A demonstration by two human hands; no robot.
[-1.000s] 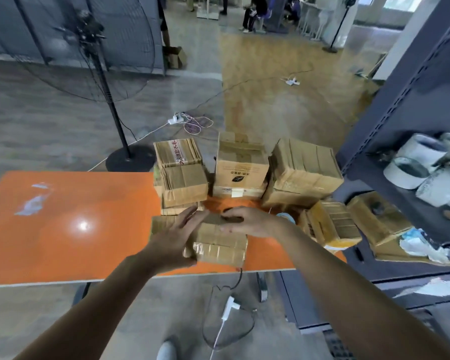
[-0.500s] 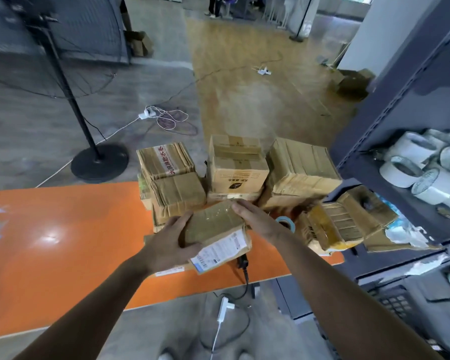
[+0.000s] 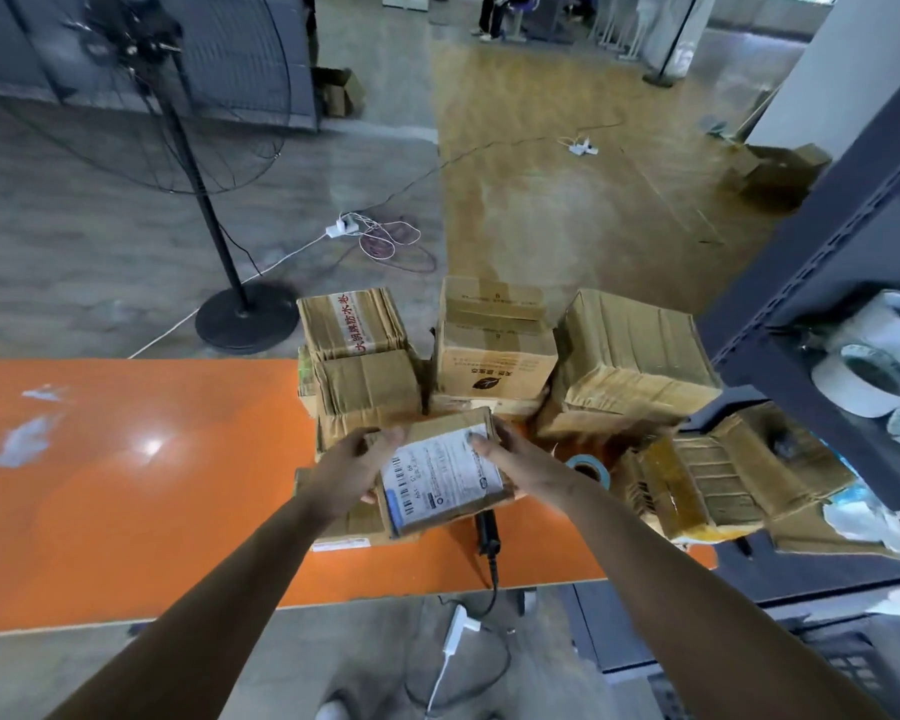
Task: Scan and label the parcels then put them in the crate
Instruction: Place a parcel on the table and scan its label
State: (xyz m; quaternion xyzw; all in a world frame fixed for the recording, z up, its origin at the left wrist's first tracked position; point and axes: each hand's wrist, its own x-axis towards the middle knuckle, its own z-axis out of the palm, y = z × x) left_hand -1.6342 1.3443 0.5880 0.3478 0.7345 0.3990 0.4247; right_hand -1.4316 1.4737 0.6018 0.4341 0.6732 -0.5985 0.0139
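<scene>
A small taped cardboard parcel [image 3: 440, 475] with a white shipping label facing up is held above the orange table [image 3: 141, 491]. My left hand [image 3: 346, 472] grips its left side and my right hand [image 3: 528, 467] grips its right side. Under it lies another flat parcel [image 3: 344, 532] with a label at its near edge. A black handheld scanner [image 3: 487, 535] lies on the table just below the held parcel, its cable running off the front edge. Several more taped parcels [image 3: 494, 345] are stacked behind. A dark crate [image 3: 848, 662] shows partly at the lower right.
A blue tape roll [image 3: 588, 467] lies right of my right hand. A dark metal shelf [image 3: 822, 262] on the right holds white tape rolls [image 3: 863, 376] and more boxes [image 3: 713, 480]. A standing fan [image 3: 198, 200] and floor cables are beyond the table.
The parcel was lifted off the table and turned over, so its white label now faces up. Both hands shifted to its sides.
</scene>
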